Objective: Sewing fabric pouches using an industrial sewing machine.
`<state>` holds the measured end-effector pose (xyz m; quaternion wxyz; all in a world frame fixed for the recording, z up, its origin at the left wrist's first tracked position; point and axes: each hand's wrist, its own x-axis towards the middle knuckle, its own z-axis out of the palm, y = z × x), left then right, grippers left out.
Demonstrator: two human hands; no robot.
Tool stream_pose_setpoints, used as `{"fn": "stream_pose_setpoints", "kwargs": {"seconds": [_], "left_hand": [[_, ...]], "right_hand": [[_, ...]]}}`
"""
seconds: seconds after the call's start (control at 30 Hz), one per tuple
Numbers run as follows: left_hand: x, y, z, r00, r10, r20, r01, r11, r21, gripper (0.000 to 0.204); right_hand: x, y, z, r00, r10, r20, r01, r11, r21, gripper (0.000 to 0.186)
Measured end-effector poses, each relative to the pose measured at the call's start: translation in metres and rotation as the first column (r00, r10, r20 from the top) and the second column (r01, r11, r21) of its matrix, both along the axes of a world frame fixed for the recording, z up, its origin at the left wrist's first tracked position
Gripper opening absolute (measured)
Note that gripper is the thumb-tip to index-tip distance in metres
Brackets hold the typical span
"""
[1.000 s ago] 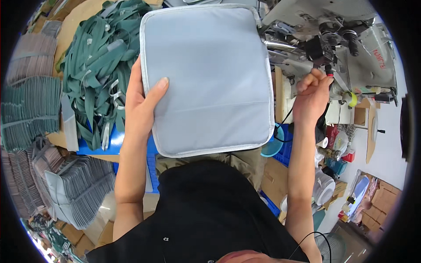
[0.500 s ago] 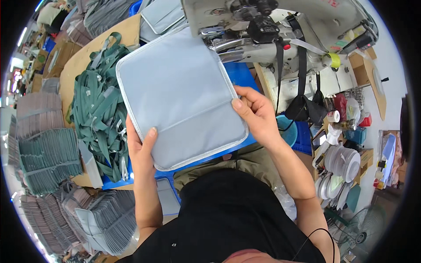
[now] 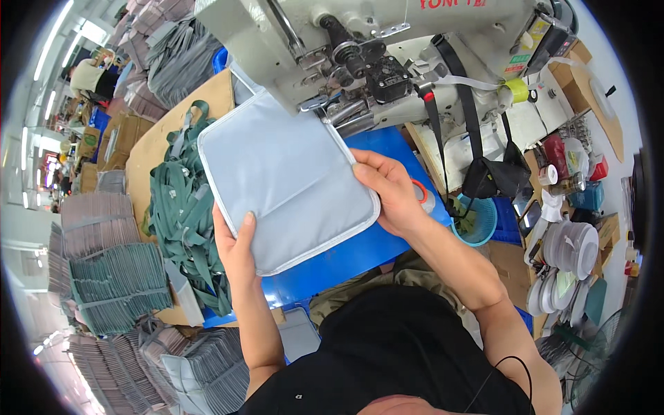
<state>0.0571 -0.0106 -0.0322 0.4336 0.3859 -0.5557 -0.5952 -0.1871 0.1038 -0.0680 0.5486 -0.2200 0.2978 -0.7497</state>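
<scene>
I have a light grey square padded panel with bound edges [image 3: 280, 180] between my two hands, its far edge at the working parts of a grey sewing machine [image 3: 373, 79]. My left hand [image 3: 235, 245] grips the lower left edge, thumb on top. My right hand [image 3: 391, 194] grips the right edge, thumb on top and fingers partly hidden. Beneath the panel is a blue work surface [image 3: 321, 266]; a red-rimmed round object [image 3: 424, 191] lies just behind my right hand, partly hidden.
Green straps [image 3: 176, 221] are heaped on cardboard at left, beside stacked panels [image 3: 117, 277]. To the right are a hanging black strap [image 3: 477, 145], a turquoise basket [image 3: 484, 214] and white reels [image 3: 567, 249]. A person [image 3: 90, 76] bends in the distant background at upper left.
My right hand has left the machine's fittings and taken hold of the panel's right edge. The view has shifted; the panel is angled, its far edge now at the machine.
</scene>
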Motion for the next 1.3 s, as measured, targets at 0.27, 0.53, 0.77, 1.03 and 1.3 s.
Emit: {"fn": "stream_pose_setpoints", "kwargs": {"seconds": [0.27, 0.53, 0.77, 1.03, 1.3], "left_hand": [[-0.019, -0.044, 0.012, 0.999, -0.037, -0.025, 0.037, 0.999, -0.004, 0.064], [-0.017, -0.056, 0.004, 0.98, -0.075, -0.186, 0.074, 0.997, -0.011, 0.062], [-0.022, -0.055, -0.003, 0.985, -0.061, -0.16, 0.043, 0.993, -0.113, 0.059], [-0.018, -0.049, -0.009, 0.973, -0.053, -0.226, 0.037, 0.997, -0.074, 0.067], [0.046, -0.023, -0.054, 0.955, 0.14, -0.262, -0.124, 0.989, 0.076, 0.07]], "right_hand": [[-0.017, -0.025, 0.017, 0.989, -0.049, -0.143, 0.072, 0.984, 0.165, 0.028], [-0.161, 0.087, 0.112, 0.065, -0.687, -0.723, 0.734, 0.524, -0.431, 0.026], [-0.417, 0.116, 0.234, -0.375, -0.457, -0.807, 0.782, 0.311, -0.54, 0.05], [-0.524, 0.106, 0.243, 0.366, 0.016, -0.931, 0.79, 0.523, 0.32, 0.056], [-0.53, 0.121, 0.182, -0.107, -0.47, -0.876, 0.867, 0.388, -0.314, 0.065]]}}
